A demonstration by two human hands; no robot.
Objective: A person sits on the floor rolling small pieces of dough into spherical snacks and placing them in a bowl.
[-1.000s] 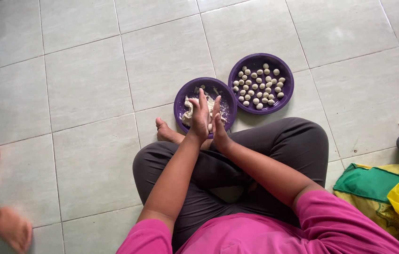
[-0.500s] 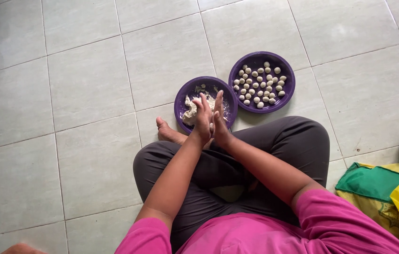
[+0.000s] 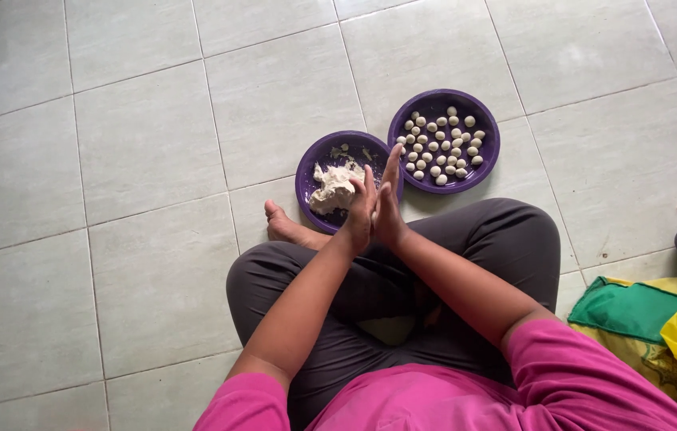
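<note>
Floor (image 3: 155, 183) unchanged, hands (image 3: 374, 211) still pressed

Seated cross-legged on floor tiles (image 3: 155, 160), left hand (image 3: 358, 215) and right hand (image 3: 390, 209) pressed palm to palm above purple plate of dough (image 3: 314, 164), beside purple plate of dough balls (image 3: 486, 128)

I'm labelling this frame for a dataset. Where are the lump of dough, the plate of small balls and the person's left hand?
lump of dough (image 3: 332, 187), head view, middle of the pale lump.
plate of small balls (image 3: 485, 120), head view, bare purple rim at right.
left hand (image 3: 360, 214), head view, back of the hand.
</note>
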